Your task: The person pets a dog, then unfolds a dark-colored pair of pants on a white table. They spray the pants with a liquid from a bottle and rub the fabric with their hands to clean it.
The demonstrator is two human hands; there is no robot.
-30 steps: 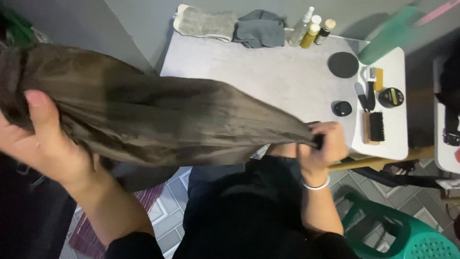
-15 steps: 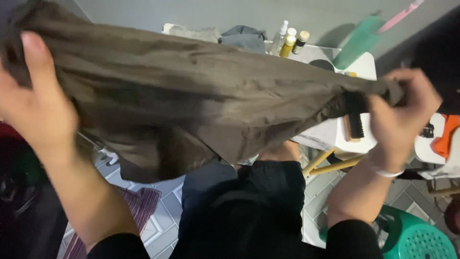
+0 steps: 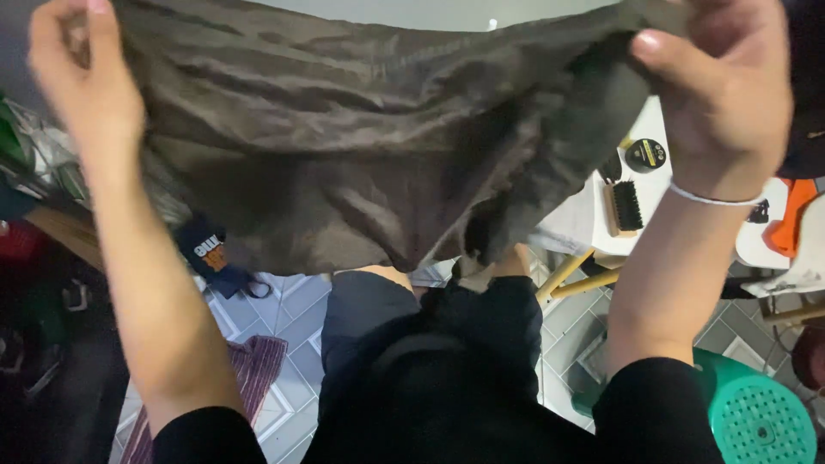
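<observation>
1. A large dark brown-olive garment (image 3: 361, 146) of thin, creased fabric is stretched wide across the upper part of the view, held up in the air between both raised hands and hiding most of the white table (image 3: 571, 225) behind it. Its lower edge sags in folds above the person's lap.
2. The person's lap, in dark clothing, fills the bottom centre, with black sleeves ending at both forearms.
3. The floor (image 3: 292, 301) is laid with grey patterned tiles; a striped reddish cloth (image 3: 253, 365) lies on it at lower left.
4. A green plastic stool (image 3: 756, 417) with a perforated seat stands at lower right, well apart from the garment.
5. The left hand (image 3: 86, 90) is closed on the garment's upper left edge, fingers curled over the fabric and pinching it.
6. The right hand (image 3: 726, 94) grips the garment's upper right edge, thumb and fingers clamped on a bunched fold; a thin white bracelet (image 3: 713, 199) circles its wrist.
7. An orange and white object (image 3: 786, 225) sits at the far right edge, partly cut off.
8. A dark blue cap (image 3: 206, 253) lies low at left, just under the garment's hanging edge.
9. A shoe brush (image 3: 625, 208) with black bristles rests on the table's visible strip, below the right hand.
10. A round black tin (image 3: 645, 155) with a yellow mark sits just above the brush, near the right wrist.
</observation>
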